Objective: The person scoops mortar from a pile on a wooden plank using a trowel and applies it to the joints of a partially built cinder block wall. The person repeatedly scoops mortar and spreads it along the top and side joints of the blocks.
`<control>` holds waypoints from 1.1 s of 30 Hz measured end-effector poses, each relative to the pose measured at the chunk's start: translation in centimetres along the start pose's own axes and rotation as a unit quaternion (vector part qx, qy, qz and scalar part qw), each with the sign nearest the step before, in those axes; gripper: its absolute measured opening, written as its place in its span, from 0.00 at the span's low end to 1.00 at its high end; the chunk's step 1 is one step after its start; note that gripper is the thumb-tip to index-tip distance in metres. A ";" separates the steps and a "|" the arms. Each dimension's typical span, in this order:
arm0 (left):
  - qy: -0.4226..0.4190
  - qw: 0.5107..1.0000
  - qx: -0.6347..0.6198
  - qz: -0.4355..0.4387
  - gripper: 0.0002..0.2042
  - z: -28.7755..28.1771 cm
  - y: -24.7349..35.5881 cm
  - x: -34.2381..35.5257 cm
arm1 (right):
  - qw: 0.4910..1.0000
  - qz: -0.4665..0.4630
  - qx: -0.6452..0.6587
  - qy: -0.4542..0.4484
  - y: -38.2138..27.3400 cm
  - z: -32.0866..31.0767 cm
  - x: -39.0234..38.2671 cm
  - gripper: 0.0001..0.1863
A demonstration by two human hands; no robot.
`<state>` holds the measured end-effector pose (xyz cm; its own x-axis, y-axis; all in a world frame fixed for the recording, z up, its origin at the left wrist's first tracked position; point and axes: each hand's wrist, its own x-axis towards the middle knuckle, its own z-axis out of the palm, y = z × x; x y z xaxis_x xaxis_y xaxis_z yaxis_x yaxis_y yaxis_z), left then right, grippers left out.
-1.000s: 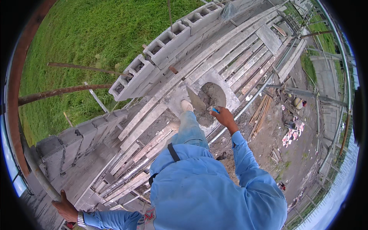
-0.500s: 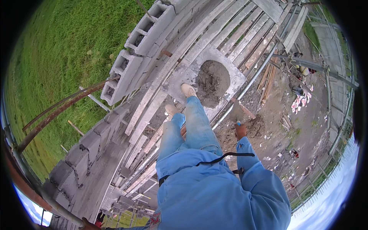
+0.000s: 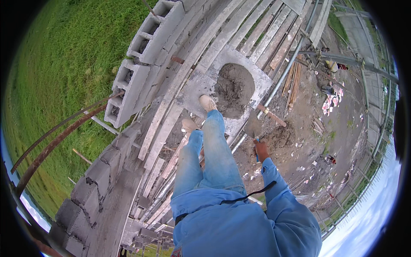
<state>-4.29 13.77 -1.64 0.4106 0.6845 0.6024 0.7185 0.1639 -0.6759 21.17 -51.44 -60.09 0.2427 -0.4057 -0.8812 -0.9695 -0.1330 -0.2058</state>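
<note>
Mortar [image 3: 233, 92] lies in a rounded grey heap on the board [image 3: 259, 81], upper centre of the frame, its surface rough and darker in the middle, with a bare pale margin showing at the right and upper edges. Along the upper left runs a row of blocks [image 3: 136, 99] whose hollow cells open upward; dark lumpy stuff sits in several cells, too shaded to tell what it is. The right hand [image 3: 261, 150], right of centre, is closed round the blue handle of the trowel [image 3: 253, 125], whose grey blade points up the frame, near the board's lower right corner and clear of the mortar. The right forearm comes up from the lower right in a blue sleeve [image 3: 274, 177], leaning slightly leftward toward the wrist. The left hand is out of view, so I cannot tell its state. One shoe [image 3: 208, 103] rests on the board just left of the mortar, the other lower down to its left. A second ago the blade was at the mortar's left side and the left hand was on a pipe at lower left; now the trowel is off to the lower right of the heap, that hand has left the frame, and a black strap [image 3: 250, 195] sticks out rightward at the waist
</note>
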 end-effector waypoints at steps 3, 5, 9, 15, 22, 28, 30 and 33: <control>0.080 0.983 0.161 0.019 0.48 -1.1 6.0 -0.2 | 1.000 0.013 0.007 0.021 1.3 1.4 4.1 0.19; 0.117 0.983 0.121 0.072 0.48 -0.7 11.9 -0.8 | 0.999 -0.012 0.013 0.043 1.8 3.2 8.1 0.17; 0.150 0.959 -0.010 0.238 0.43 1.6 25.1 -6.1 | 0.984 0.044 0.165 0.053 3.2 7.1 16.2 0.13; -0.559 0.567 -0.437 0.417 0.44 6.8 47.6 -30.4 | 0.970 0.056 0.160 0.175 5.2 13.0 29.6 0.12; -0.541 0.578 -0.382 0.477 0.47 4.7 58.4 -47.8 | 0.940 0.048 0.126 0.314 14.7 18.2 42.2 0.19; -0.496 0.647 -0.335 0.473 0.47 4.0 60.5 -48.7 | 0.957 0.027 0.134 0.257 16.5 24.4 48.4 0.15; -0.477 0.656 -0.341 0.475 0.46 3.8 61.0 -48.7 | 0.943 0.011 0.265 0.199 14.4 25.3 48.3 0.13; -0.474 0.664 -0.336 0.471 0.46 3.6 61.3 -48.9 | 0.934 0.004 0.347 0.088 9.7 24.5 48.0 0.13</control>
<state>17.67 -7.12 -74.08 0.5462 0.4500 -0.7065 0.6124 -0.7900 -0.0298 22.62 -50.07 -114.81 0.1769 -0.5551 -0.8128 -0.7449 0.4642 -0.4792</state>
